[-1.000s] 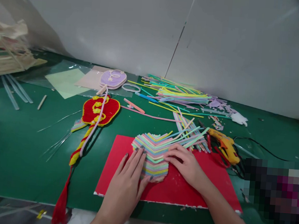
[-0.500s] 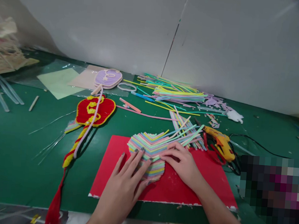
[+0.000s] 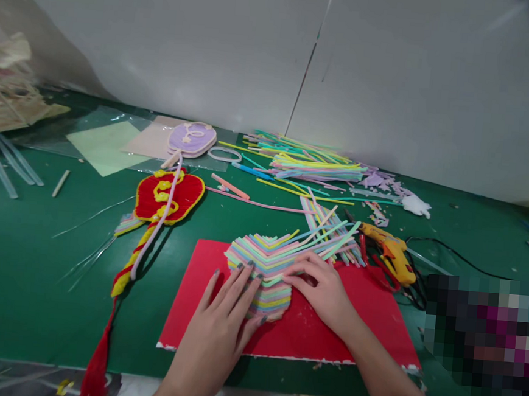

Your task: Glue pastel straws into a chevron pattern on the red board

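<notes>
A heart-like patch of pastel striped strips (image 3: 264,260) lies on a red sheet (image 3: 309,333) at the near edge of the green table. My left hand (image 3: 222,320) lies flat on the patch's left half, fingers stretched out and spread. My right hand (image 3: 324,291) rests on the patch's right side, fingers bent and pressing down on the strips. Long loose strip ends (image 3: 335,234) stick out to the upper right from under that hand.
A red and yellow ornament with a tassel (image 3: 166,197) lies to the left. A pile of coloured strips (image 3: 308,162) sits by the wall, with a lilac pad (image 3: 191,138). A yellow glue gun (image 3: 391,250) with cable lies right of the sheet. Clear sticks (image 3: 5,165) lie far left.
The view shifted slightly, so everything sits a little further left. Both hands stay on the striped patch, with only small finger movement.
</notes>
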`<state>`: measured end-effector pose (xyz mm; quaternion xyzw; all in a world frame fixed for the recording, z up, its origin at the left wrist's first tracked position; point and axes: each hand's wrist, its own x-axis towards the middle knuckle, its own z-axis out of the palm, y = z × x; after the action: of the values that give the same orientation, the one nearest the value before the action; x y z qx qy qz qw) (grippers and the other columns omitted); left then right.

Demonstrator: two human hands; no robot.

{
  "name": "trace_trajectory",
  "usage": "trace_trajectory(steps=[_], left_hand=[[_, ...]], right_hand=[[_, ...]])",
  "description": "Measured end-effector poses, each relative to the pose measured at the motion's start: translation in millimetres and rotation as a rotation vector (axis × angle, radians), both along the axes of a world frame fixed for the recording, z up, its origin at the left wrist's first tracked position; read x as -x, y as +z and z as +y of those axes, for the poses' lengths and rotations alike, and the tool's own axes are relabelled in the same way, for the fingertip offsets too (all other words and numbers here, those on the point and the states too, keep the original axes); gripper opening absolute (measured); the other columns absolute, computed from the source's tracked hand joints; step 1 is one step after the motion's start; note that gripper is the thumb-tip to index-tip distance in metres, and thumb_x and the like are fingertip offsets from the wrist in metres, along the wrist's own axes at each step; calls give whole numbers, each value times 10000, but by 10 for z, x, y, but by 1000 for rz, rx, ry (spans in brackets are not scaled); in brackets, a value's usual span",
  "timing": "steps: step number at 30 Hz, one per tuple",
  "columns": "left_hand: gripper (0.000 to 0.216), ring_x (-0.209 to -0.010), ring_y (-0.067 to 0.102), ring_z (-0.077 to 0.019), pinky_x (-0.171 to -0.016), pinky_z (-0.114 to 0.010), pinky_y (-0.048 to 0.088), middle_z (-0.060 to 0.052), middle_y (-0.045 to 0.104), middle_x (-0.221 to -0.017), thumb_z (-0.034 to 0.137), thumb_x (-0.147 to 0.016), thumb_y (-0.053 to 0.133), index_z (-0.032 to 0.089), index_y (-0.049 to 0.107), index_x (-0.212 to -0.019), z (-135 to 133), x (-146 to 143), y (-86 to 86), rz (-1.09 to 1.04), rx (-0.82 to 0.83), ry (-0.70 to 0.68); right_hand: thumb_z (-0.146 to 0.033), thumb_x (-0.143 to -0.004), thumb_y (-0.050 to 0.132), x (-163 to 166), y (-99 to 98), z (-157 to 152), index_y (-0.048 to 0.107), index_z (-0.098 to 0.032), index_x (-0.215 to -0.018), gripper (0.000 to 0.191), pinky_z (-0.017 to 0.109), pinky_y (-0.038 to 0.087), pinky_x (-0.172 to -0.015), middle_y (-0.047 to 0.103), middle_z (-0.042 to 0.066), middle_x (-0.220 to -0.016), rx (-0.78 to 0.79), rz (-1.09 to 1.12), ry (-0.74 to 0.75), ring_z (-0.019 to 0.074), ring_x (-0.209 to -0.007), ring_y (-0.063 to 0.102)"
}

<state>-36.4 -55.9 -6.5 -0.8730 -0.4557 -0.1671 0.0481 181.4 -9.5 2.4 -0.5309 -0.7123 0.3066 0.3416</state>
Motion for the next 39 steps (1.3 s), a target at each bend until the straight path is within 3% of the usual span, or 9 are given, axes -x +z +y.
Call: trace_trajectory(steps=[10, 16, 30, 34, 39], left_hand=[[506, -1318, 451, -235, -1082, -446, 364, -104, 440, -1462, 327, -975, 373, 102, 371, -1427, 5, -8, -36, -15, 8, 34], [417, -1342, 421, -245, -1070, -490, 373, -42, 413, -1489, 276, -955, 443, 267, 471, -1371, -2, -1, -5, 5, 24, -53], [376, -1323, 447, -250, -1047, -501, 400, -80, 480, -1440, 210, -966, 402, 233, 517, -1323, 6, 0, -10, -83, 74, -89], [336, -1223, 537, -216, -1023, -451, 426, -78, 589, -1319, 154, -961, 391, 235, 567, -1236, 82, 9, 50, -225, 81, -77], [187, -968, 621, -202, -908, -399, 470, -54, 684, -1026, 134, -924, 483, 199, 644, -992, 352, -21, 274, -330, 182, -65]], right_hand=[[-259, -849, 642, -4, -41, -15, 685, -240, -818, 57, 228, 447, -634, 564, 7, -844, -29, -22, 3, 124, -724, 546], [-286, -864, 624, 8, -39, -23, 678, -241, -821, 83, 239, 462, -677, 566, 6, -829, -50, -41, 1, 132, -739, 558], [-304, -871, 607, 18, -50, -41, 683, -250, -837, 100, 249, 476, -664, 590, 13, -826, -60, -41, 1, 139, -737, 586], [-307, -872, 608, 24, -57, -37, 685, -245, -831, 107, 247, 471, -664, 587, 14, -819, -67, -33, -1, 140, -746, 587], [-326, -870, 615, 23, -69, -37, 689, -241, -832, 119, 243, 467, -655, 584, 13, -816, -71, -15, 1, 135, -727, 583]])
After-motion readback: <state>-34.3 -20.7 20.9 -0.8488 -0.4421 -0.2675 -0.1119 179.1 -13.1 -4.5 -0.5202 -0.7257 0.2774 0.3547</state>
